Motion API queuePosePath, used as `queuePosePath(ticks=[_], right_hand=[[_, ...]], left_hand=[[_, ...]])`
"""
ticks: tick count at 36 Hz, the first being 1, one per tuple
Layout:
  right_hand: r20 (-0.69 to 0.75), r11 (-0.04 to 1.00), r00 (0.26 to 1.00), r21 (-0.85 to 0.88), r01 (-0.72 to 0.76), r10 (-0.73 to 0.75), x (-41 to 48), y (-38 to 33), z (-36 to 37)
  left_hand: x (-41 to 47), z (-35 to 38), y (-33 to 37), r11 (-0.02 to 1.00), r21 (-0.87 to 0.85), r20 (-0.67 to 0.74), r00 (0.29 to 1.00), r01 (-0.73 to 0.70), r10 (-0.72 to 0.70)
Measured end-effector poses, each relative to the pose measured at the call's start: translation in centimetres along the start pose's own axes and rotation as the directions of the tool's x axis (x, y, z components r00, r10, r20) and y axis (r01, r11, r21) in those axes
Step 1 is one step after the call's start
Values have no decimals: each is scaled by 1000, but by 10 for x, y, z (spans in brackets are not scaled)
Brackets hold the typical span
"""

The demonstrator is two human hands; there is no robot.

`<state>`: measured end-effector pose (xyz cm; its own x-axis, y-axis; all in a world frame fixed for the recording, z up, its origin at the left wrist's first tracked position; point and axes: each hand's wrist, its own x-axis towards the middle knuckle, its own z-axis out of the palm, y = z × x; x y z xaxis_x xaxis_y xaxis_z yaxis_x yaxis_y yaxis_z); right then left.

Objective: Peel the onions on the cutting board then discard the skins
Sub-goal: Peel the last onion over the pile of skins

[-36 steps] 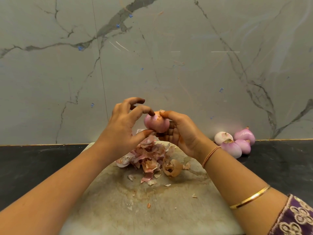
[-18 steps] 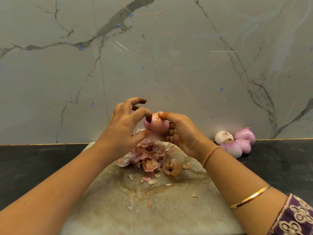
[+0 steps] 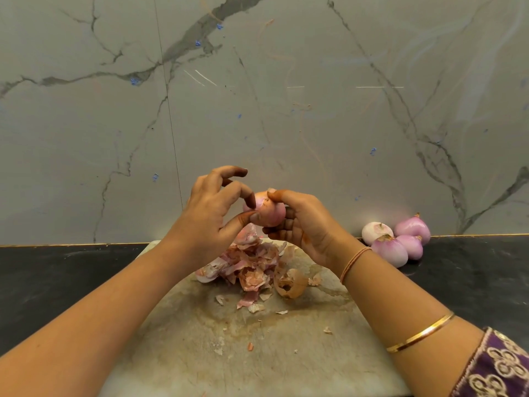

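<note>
The right hand point(image 3: 307, 224) is holding one onion point(image 3: 269, 210) in the air above the far end of the cutting board point(image 3: 257, 353). Its thumb is lying over the top, and the other fingers point(image 3: 282, 226) are curling under and behind. The left hand point(image 3: 206, 216) is meeting the onion from the left. Index fingertip and thumb tip are narrowing to a pinch against the onion's left face, with the remaining fingers arching clear above.

The onion is thus sitting immediately right of the left fingertips and touching them. The right hand is doing the carrying and the left hand the working. Its long axis appears to be running roughly up and down, slightly tilted, but this is a judgement, not a certainty.

Whether the left pinch is catching a flap of skin or only pressing on the surface cannot be told. The right hand is hiding the onion's rear and underside, so the skin remaining there is unknown.

The heap of skins point(image 3: 252, 262) is lying on the board beneath the hands, partly covered by the left wrist and not yet discarded. Four onions point(image 3: 396, 243) that appear peeled are resting together on the tabletop point(image 3: 57, 279) to the right. The frame is cutting off the board's near edge.
</note>
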<state>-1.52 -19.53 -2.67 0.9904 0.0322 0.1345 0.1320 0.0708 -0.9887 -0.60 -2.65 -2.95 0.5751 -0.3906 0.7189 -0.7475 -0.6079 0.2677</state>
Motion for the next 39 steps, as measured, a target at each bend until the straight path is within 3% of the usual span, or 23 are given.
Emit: queuePosePath(ticks=[6, 16, 26, 39], right_hand=[[-19, 998, 999, 52, -32, 34, 1, 0, 1], [-57, 915, 987, 388, -115, 148, 1, -7, -9], [-18, 960, 990, 247, -129, 138, -1, -4, -5], [32, 985, 994, 137, -105, 101, -2, -2, -1]], left_hand=[[1, 0, -1, 999, 40, -5, 1000, -15, 15], [-2, 3, -1, 990, 140, 151, 988, -19, -2], [-1, 3, -1, 999, 41, -34, 999, -13, 14], [0, 4, -3, 996, 55, -56, 996, -69, 72]])
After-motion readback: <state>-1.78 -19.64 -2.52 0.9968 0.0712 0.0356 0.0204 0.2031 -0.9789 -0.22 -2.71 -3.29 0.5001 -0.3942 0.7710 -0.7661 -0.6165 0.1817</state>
